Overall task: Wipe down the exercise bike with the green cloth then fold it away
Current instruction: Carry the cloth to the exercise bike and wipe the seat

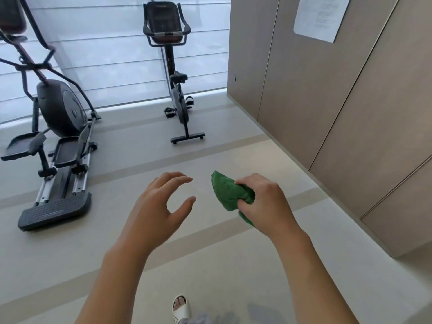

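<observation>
Green cloth (230, 191): bunched, lower centre-right of the frame, gripped in your right hand (266, 202), fingers curled round it; one corner sticks up to the left of the knuckles, another end hangs below the hand.

Left hand (161, 206): lower centre, just left of the cloth and apart from it; fingers spread and loosely curved, thumb apart from them, holding nothing.

Exercise bike (176, 73): upper centre, upright on the floor (131, 230) before the shaded window (112, 54), well apart from both your hands.

Elliptical trainer (56, 136): left side of the frame.

Wall panels (339, 101): right side; a paper notice (320, 17) at the upper right.

White sandal (181, 306): bottom centre, on your foot.
</observation>
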The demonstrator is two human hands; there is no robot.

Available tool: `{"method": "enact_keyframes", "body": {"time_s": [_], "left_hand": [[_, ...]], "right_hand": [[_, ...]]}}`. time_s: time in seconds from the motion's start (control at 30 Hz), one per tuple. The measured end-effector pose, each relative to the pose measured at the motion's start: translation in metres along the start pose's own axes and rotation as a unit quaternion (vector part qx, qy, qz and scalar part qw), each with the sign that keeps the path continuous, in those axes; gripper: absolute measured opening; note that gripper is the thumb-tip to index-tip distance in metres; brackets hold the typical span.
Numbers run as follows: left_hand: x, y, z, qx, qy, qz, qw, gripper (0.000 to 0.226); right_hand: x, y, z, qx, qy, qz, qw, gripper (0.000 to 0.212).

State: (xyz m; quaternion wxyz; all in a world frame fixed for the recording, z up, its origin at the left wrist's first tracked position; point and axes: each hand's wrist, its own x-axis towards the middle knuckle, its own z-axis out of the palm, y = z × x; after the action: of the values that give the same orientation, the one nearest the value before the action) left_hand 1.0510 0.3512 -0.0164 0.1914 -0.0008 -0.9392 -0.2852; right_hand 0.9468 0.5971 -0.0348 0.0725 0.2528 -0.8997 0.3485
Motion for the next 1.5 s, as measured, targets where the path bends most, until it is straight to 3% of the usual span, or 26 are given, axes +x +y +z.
{"method": "enact_keyframes", "body": {"time_s": [0.37,0.87,1.23,1.5], "left_hand": [[0.139,-0.132,-0.043,-0.013,0.004,0.015,1.0,0.053],[0.216,-0.247,-0.049,-0.025,-0.004,-0.002,1.0,0.055],[0.321,-0.303,-0.026,0.017,0.045,-0.02,0.999,0.031],[0.457,-0.324,0.0,0.033,0.068,-0.006,0.997,0.03]], "right_hand": [[0.162,-0.053,0.073,-0.037,-0.013,0.002,0.999,0.043],[0.294,-0.098,0.179,-0.018,-0.092,-0.059,0.994,0.044],[0.422,-0.071,0.219,0.075,-0.139,-0.12,0.98,0.044],[0.555,-0.014,0.208,0.147,-0.184,-0.072,0.969,0.046]]}}
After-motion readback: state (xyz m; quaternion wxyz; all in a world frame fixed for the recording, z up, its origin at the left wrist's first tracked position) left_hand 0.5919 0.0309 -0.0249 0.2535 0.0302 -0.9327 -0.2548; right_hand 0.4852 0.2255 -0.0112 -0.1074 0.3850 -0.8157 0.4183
